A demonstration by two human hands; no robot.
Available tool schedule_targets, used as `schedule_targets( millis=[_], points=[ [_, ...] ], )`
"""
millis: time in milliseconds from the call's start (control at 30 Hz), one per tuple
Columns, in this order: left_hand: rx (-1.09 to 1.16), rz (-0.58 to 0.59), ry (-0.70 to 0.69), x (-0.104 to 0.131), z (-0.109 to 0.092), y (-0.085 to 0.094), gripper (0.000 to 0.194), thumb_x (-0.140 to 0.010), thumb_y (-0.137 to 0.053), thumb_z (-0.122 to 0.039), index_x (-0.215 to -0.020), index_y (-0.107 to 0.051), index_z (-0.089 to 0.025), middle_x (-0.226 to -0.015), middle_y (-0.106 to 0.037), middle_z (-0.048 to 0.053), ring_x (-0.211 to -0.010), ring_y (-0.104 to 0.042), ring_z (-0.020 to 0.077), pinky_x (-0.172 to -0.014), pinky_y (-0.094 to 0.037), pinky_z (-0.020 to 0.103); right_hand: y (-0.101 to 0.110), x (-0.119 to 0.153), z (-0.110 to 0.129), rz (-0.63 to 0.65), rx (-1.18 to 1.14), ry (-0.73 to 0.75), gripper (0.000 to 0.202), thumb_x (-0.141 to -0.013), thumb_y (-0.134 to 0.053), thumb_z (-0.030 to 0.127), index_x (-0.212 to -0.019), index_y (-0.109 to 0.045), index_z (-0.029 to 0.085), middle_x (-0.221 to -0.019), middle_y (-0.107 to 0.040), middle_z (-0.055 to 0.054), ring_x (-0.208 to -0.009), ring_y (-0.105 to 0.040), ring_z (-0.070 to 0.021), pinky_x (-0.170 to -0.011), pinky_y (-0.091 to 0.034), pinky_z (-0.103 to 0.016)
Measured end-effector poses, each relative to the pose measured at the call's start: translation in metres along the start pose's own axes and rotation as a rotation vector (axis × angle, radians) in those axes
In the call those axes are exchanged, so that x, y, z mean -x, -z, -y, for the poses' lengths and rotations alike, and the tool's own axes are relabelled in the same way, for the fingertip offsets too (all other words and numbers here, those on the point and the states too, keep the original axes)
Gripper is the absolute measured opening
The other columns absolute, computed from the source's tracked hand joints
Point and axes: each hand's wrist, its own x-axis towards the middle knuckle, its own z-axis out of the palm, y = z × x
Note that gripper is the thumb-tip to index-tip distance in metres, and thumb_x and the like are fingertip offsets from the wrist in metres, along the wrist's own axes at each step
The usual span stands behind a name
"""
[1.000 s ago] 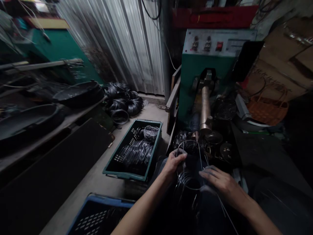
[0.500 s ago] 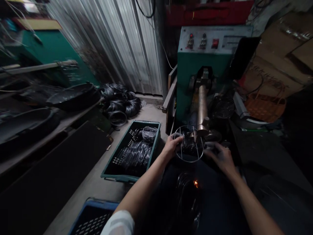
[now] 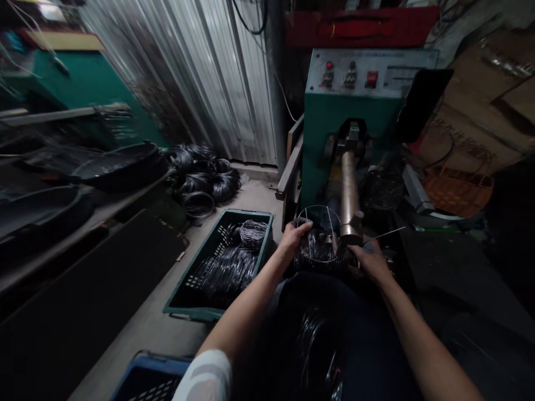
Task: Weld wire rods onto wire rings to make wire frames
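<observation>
My left hand [image 3: 296,236] is closed on the left side of a round wire frame [image 3: 321,260], a thin metal ring with straight cross wires. The frame sits by the lower end of the copper-coloured arm [image 3: 350,195] of a green spot welding machine [image 3: 320,120]. Just right of that arm's tip, my right hand [image 3: 370,257] is closed, its fingertips partly hidden. A thin straight wire [image 3: 390,231] sticks out from it toward the right. Dark wire pieces [image 3: 307,334] lie low in front of my body.
A green crate [image 3: 178,313] of wire rings stands on the floor at left, with a blue crate [image 3: 156,365] nearer. Black wire coils [image 3: 203,178] lie by the metal wall. At right are an orange woven basket [image 3: 457,192] and cardboard [image 3: 489,106].
The wire frame has moved up and tilted at the machine. My right hand has come in toward the arm tip, now with a wire showing. The bright spark below is almost gone.
</observation>
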Motion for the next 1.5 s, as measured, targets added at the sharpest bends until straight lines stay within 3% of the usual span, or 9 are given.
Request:
schedule_targets(
  millis=[400,567,767,933,1033,1100,1300,1400,1500],
  points=[
    [-0.065,0.012,-0.041,0.002,-0.007,-0.001,0.031,-0.063,-0.076,-0.035,-0.074,-0.054,-0.016,-0.049,-0.044,-0.009,-0.031,-0.031,0.0014,-0.031,-0.017,0.017,-0.005,-0.001,0.001,0.060,-0.120,-0.067,0.041,-0.069,-0.070,0.055,-0.085,-0.067,0.017,-0.073,-0.068,-0.006,-0.064,-0.064,-0.0204,-0.061,-0.055,-0.034],
    [-0.110,-0.040,-0.040,0.025,-0.013,0.019,0.035,-0.060,-0.078,-0.038,-0.076,-0.056,-0.015,-0.051,-0.046,-0.008,-0.034,-0.034,0.0020,-0.034,-0.020,0.016,0.026,0.053,0.006,0.103,-0.144,-0.085,0.052,-0.068,-0.073,0.057,-0.102,-0.068,0.017,-0.086,-0.072,-0.011,-0.075,-0.067,-0.0227,-0.065,-0.056,-0.034],
    [-0.415,-0.047,-0.020,0.030,-0.014,0.040,0.035,-0.060,-0.076,-0.042,-0.074,-0.059,-0.014,-0.051,-0.047,-0.005,-0.038,-0.038,0.0058,-0.040,-0.027,0.019,0.066,0.133,-0.054,0.041,-0.095,-0.340,0.047,-0.075,-0.071,0.052,-0.105,-0.068,0.017,-0.079,-0.072,-0.011,-0.066,-0.067,-0.0240,-0.057,-0.056,-0.035],
    [-0.634,-0.187,-0.040,0.029,-0.030,0.050,0.042,-0.055,-0.083,-0.036,-0.085,-0.062,-0.015,-0.062,-0.059,0.001,-0.059,-0.055,0.0145,-0.055,-0.039,0.022,0.073,0.165,-0.088,-0.046,-0.103,-0.423,0.048,-0.073,-0.073,0.049,-0.108,-0.066,0.017,-0.084,-0.072,-0.012,-0.064,-0.066,-0.0220,-0.050,-0.052,-0.030],
    [-0.805,-0.252,-0.123,0.057,-0.024,0.056,0.034,-0.062,-0.080,-0.034,-0.086,-0.061,-0.018,-0.070,-0.062,0.003,-0.075,-0.059,0.0189,-0.064,-0.041,0.023,0.075,0.169,-0.093,-0.101,-0.073,-0.399,0.047,-0.071,-0.074,0.049,-0.104,-0.067,0.017,-0.079,-0.071,-0.010,-0.060,-0.063,-0.0198,-0.047,-0.050,-0.028],
    [-1.005,-0.203,-0.189,0.095,-0.004,0.054,0.023,-0.069,-0.074,-0.037,-0.079,-0.061,-0.020,-0.069,-0.061,0.004,-0.077,-0.060,0.0208,-0.065,-0.041,0.023,0.077,0.167,-0.096,-0.128,-0.088,-0.350,0.046,-0.071,-0.073,0.050,-0.103,-0.067,0.016,-0.075,-0.070,-0.009,-0.057,-0.061,-0.0176,-0.047,-0.048,-0.026],
    [-1.575,0.259,0.006,0.217,0.082,0.028,0.018,-0.075,-0.065,-0.036,-0.071,-0.060,-0.019,-0.073,-0.064,0.012,-0.076,-0.062,0.0280,-0.066,-0.042,0.032,0.068,0.162,-0.098,-0.135,-0.114,-0.270,0.044,-0.078,-0.068,0.050,-0.105,-0.064,0.015,-0.074,-0.067,-0.007,-0.056,-0.056,-0.0141,-0.050,-0.045,-0.025],
    [-1.732,0.368,0.107,0.236,0.097,0.022,0.013,-0.080,-0.054,-0.028,-0.080,-0.062,-0.017,-0.084,-0.067,0.015,-0.078,-0.064,0.0286,-0.067,-0.042,0.034,0.063,0.164,-0.091,-0.112,-0.085,-0.247,0.041,-0.079,-0.067,0.049,-0.102,-0.065,0.015,-0.075,-0.068,-0.007,-0.057,-0.056,-0.0139,-0.051,-0.045,-0.024],
    [-1.760,0.419,0.106,0.242,0.089,0.018,0.018,-0.086,-0.046,-0.027,-0.084,-0.062,-0.019,-0.086,-0.067,0.012,-0.079,-0.064,0.0255,-0.066,-0.041,0.032,0.061,0.168,-0.084,-0.122,-0.079,-0.241,0.039,-0.079,-0.068,0.047,-0.102,-0.065,0.016,-0.071,-0.067,-0.005,-0.055,-0.055,-0.0127,-0.050,-0.043,-0.023]
  ],
)
